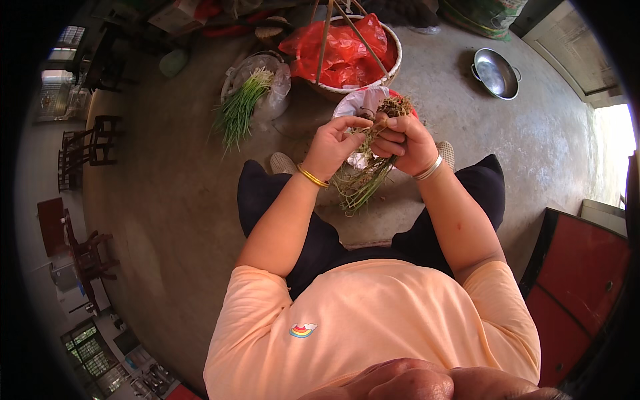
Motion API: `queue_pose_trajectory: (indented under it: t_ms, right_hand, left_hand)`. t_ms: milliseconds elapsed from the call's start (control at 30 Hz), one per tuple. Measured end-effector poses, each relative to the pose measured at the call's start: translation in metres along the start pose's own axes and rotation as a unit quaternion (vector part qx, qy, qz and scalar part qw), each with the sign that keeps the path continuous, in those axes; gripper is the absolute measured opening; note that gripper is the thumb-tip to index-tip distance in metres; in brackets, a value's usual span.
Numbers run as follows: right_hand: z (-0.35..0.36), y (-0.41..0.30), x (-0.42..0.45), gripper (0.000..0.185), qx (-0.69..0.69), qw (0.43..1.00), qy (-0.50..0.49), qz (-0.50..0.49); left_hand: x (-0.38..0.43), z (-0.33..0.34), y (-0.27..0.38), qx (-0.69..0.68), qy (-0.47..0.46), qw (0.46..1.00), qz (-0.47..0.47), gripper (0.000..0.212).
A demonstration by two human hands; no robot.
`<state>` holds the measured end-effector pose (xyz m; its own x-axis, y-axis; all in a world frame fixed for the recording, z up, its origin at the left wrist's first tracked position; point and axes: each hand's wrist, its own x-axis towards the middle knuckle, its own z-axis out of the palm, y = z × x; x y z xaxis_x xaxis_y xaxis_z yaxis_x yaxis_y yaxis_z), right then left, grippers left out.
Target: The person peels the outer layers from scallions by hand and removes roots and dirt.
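My right hand [405,142] is closed around a bunch of thin green onions or chives [370,187], with brown, soil-covered roots at the top and green leaves hanging down. My left hand [340,142] is at the left side of this bunch, index finger and thumb at its dry strands; whether they pinch any is unclear. Behind both hands stands a red container lined with a whitish plastic bag [357,102], partly hidden. Another green bunch with pale ends [245,107] lies farther left, over a container with a clear plastic bag [280,92].
A white-rimmed basket [398,45] holding a red plastic bag [345,50] stands ahead. A two-handled metal pan [496,74] sits on the concrete floor [175,200] at front right. Wooden chairs [92,250] line the far left; a red cabinet [575,270] is at right.
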<state>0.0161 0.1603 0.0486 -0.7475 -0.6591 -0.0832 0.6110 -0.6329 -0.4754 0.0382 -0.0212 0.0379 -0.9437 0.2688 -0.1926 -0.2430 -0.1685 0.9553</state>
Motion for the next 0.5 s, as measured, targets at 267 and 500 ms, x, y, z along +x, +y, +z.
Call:
queue_pose_trajectory:
  t_ms: [267,500]
  right_hand:
    - [-0.003,0.001,0.001,0.007,0.046,0.999,-0.008,-0.001]
    - [-0.004,-0.003,-0.001,0.008,0.034,0.999,-0.018,-0.009]
  left_hand:
    - [0.001,-0.001,-0.005,-0.026,-0.014,1.000,-0.002,0.016]
    - [0.005,-0.008,-0.007,0.048,0.068,0.996,0.043,0.011]
